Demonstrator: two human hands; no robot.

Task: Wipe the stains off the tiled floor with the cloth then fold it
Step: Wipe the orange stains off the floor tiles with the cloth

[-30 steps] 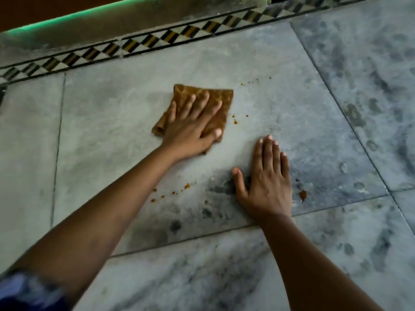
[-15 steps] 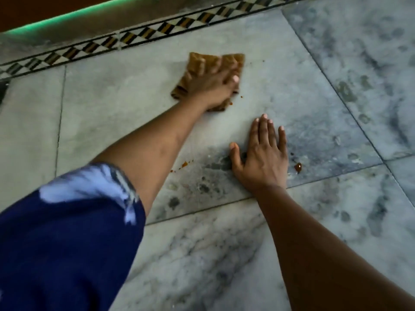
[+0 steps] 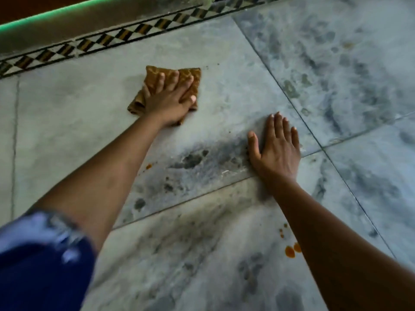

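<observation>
The cloth (image 3: 152,74) lies flat on the tiled floor (image 3: 67,113), toward the far side of a big grey marble tile. It's brown with a golden pattern, folded into a rough square, and its near-left edge is bunched into soft rolls. The left hand (image 3: 170,99) is spread across its middle, pressing it down. The stains (image 3: 289,251) show on the nearest tile as 2 fat orange drops side by side, with small spots just beyond them. 1 more orange dot sits on the cloth's own tile, and there are faint specks off its far right corner.
</observation>
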